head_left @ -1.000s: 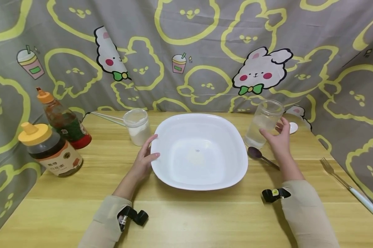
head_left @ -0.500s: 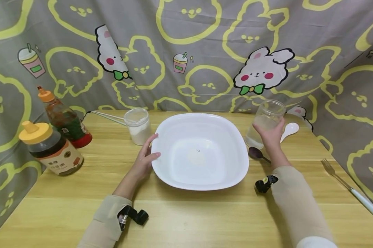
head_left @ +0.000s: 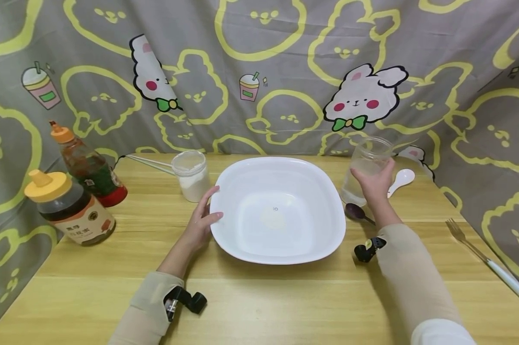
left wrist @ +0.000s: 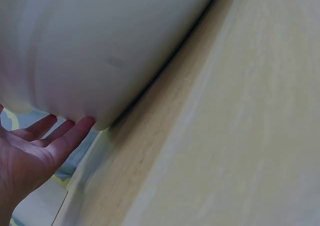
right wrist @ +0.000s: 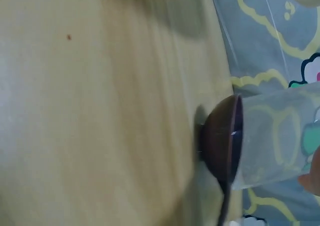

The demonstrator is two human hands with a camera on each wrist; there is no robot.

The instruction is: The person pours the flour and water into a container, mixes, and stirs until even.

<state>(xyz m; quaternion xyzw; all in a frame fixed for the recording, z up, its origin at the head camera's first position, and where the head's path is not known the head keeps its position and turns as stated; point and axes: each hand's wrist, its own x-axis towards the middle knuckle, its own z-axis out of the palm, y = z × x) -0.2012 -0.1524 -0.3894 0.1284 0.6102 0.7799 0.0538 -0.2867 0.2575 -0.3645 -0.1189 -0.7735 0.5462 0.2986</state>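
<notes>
A large white basin (head_left: 281, 247) stands mid-table. My left hand (head_left: 197, 226) holds its left rim, with thumb and a finger over the edge. From the left wrist view, other fingers (left wrist: 75, 136) touch the basin's outer wall. To the right of the basin, my right hand (head_left: 375, 186) grips a tall, clear, lidless jar (head_left: 353, 187); its thumb lies across the front and the other fingers are mostly hidden. Right before the jar lies a dark spoon (head_left: 354, 211), its bowl (right wrist: 220, 136) overlapping the jar in the right wrist view.
Left of the basin are a jar of white powder (head_left: 193, 182), chopsticks (head_left: 151, 164), a red sauce bottle (head_left: 91, 170) and a yellow-capped honey bottle (head_left: 80, 220). A white spoon (head_left: 403, 178) and a fork (head_left: 479, 251) lie to the right. A patterned curtain (head_left: 285, 72) hangs behind.
My right hand has shifted left and closed round the clear jar, uncovering more of the white spoon. The left hand stays at the basin's rim.
</notes>
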